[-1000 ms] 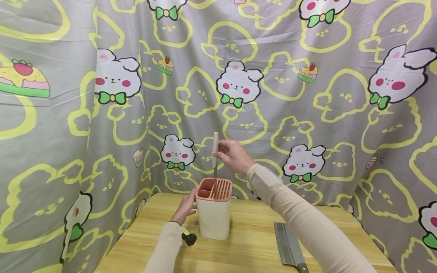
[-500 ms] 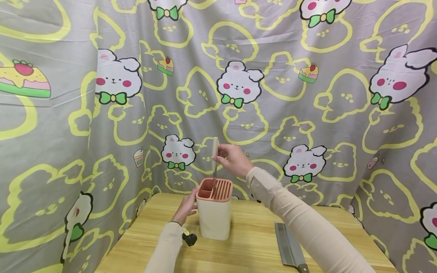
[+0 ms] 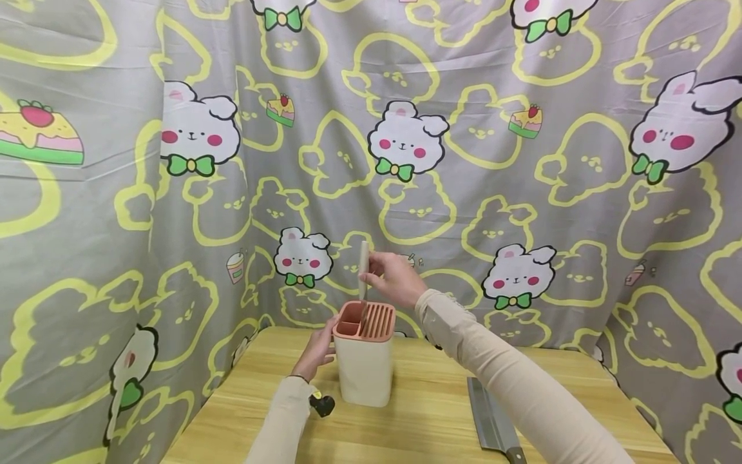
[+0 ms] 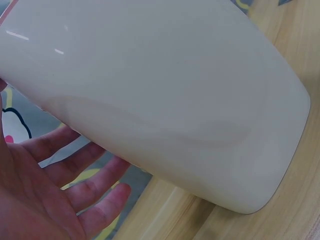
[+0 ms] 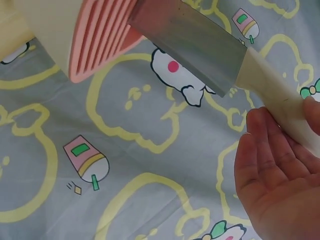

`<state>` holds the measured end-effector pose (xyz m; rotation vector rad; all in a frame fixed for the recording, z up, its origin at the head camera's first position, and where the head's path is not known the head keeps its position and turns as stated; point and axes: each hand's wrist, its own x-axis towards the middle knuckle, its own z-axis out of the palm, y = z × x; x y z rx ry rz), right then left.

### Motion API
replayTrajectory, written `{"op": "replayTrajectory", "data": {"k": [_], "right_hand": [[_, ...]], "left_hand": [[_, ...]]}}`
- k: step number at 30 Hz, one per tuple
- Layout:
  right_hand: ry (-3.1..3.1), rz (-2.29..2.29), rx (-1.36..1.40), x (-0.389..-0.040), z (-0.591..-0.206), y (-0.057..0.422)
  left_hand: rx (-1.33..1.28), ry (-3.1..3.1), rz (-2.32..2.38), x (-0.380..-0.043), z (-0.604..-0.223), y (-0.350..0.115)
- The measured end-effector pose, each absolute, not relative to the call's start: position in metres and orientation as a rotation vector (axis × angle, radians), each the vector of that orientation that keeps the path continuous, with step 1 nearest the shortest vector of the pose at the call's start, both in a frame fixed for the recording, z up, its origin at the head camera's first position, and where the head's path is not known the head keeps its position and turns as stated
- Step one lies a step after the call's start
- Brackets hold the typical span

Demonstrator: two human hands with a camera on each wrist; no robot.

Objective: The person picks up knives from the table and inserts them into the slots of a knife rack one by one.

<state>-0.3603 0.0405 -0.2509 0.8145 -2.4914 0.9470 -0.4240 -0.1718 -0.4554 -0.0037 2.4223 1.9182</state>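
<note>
A cream knife block with a salmon-pink slotted top stands upright on the table. My left hand rests against its left side, the fingers fairly straight and spread in the left wrist view. Above the block my right hand pinches the pale handle of a kitchen knife between thumb and fingers. The knife points down, and the lower part of its wide blade is hidden inside the slot beside the open compartments.
A cleaver with a grey handle lies flat at the right of the wooden table, partly under the right sleeve. A black heart-shaped object shows by the left wrist. Patterned grey curtains hang behind and at both sides.
My right hand has moved down with the knife, so more of the blade sits inside the block. The left hand and the block keep their places.
</note>
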Motion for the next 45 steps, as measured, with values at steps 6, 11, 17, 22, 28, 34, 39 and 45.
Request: {"op": "replayTrajectory", "data": {"k": [6, 11, 17, 22, 28, 34, 39, 45], "right_hand": [[-2.519, 0.969, 0.806, -0.362, -0.26, 0.039], [-2.546, 0.971, 0.816, -0.363, -0.271, 0.039], [-2.562, 0.951, 0.815, -0.366, -0.281, 0.036], [-2.587, 0.956, 0.818, -0.367, -0.29, 0.034], [-2.607, 0.936, 0.825, -0.37, -0.304, 0.032], [-2.609, 0.942, 0.819, -0.37, -0.313, 0.031], [-2.607, 0.957, 0.821, -0.37, -0.317, 0.032], [-2.591, 0.984, 0.785, -0.372, -0.317, 0.036]], "left_hand": [[-0.044, 2.411, 1.928, -0.422, -0.452, -0.171], [-0.039, 2.401, 1.922, -0.424, -0.453, -0.169], [-0.031, 2.403, 1.925, -0.425, -0.454, -0.172], [-0.027, 2.418, 1.925, -0.427, -0.453, -0.172], [-0.015, 2.413, 1.925, -0.424, -0.454, -0.171], [-0.015, 2.421, 1.917, -0.424, -0.456, -0.17], [-0.021, 2.418, 1.911, -0.425, -0.455, -0.17], [-0.014, 2.424, 1.897, -0.426, -0.456, -0.171]]}}
